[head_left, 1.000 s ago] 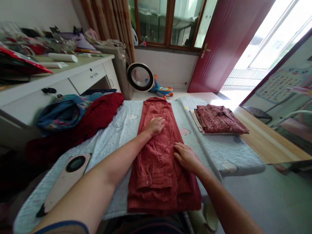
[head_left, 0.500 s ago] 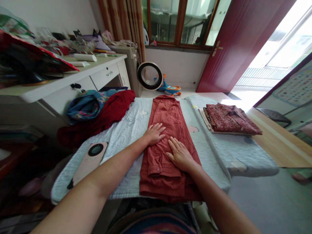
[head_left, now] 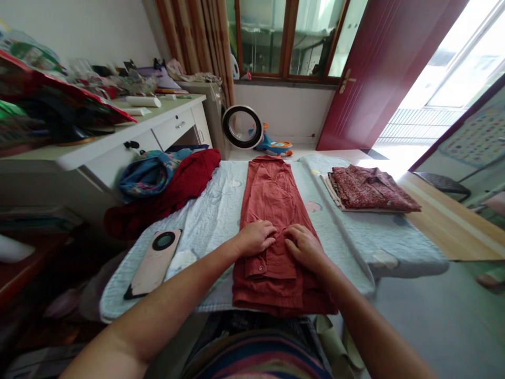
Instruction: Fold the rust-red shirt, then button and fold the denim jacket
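The folded rust-red cloth shirt with a buttoned cuff (head_left: 272, 195) lies lengthwise from the far edge to the near edge of my pale-blue quilt-covered desk (head_left: 209, 205). I judge it light, limp and quick to crease; best lifted from beneath both long sides. My left grip (head_left: 256, 238) and right grip (head_left: 303, 245) rest on it, fingers curled; whether they pinch cloth, I cannot tell. I read no label there, nor any brand on the pale pink phone with a round black camera (head_left: 155, 266) by the near-left corner.

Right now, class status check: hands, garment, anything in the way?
Left fingers and right fingers on red garment, grip unclear. Garment folded, lying flat. Phone left, folded clothes right, both apart from it.
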The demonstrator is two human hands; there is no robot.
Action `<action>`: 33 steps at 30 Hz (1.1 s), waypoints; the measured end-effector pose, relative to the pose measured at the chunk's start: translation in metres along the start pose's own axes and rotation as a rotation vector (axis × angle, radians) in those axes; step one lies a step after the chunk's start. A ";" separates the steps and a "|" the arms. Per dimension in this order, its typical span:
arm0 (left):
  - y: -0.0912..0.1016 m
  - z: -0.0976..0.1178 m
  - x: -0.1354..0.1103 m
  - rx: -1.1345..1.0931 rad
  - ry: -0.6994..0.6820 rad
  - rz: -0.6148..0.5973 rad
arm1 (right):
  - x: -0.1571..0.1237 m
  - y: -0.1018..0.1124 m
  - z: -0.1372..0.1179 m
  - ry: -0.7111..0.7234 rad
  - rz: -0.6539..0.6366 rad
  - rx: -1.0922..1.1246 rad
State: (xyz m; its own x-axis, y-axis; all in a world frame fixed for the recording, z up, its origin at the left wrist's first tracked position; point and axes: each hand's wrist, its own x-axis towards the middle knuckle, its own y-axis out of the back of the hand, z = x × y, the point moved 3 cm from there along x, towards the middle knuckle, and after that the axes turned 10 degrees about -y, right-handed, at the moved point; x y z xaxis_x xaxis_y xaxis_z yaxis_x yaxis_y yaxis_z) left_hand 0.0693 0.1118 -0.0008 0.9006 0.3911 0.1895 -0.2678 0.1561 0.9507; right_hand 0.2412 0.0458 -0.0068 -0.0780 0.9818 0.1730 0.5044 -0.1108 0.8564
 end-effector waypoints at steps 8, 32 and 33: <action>-0.006 -0.016 0.043 0.074 0.025 -0.006 | -0.001 -0.009 0.006 -0.076 0.150 0.071; -0.036 -0.040 0.042 0.026 0.121 -0.122 | -0.006 -0.006 0.014 -0.140 0.272 0.176; -0.036 -0.039 0.042 0.026 0.122 -0.123 | -0.005 -0.008 0.017 -0.157 0.279 0.174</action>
State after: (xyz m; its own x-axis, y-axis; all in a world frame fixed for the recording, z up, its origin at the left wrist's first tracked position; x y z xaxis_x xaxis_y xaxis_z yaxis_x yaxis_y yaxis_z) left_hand 0.1031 0.1582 -0.0370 0.8776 0.4775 0.0413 -0.1474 0.1870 0.9712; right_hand 0.2520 0.0440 -0.0223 0.2100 0.9305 0.3001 0.6271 -0.3637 0.6888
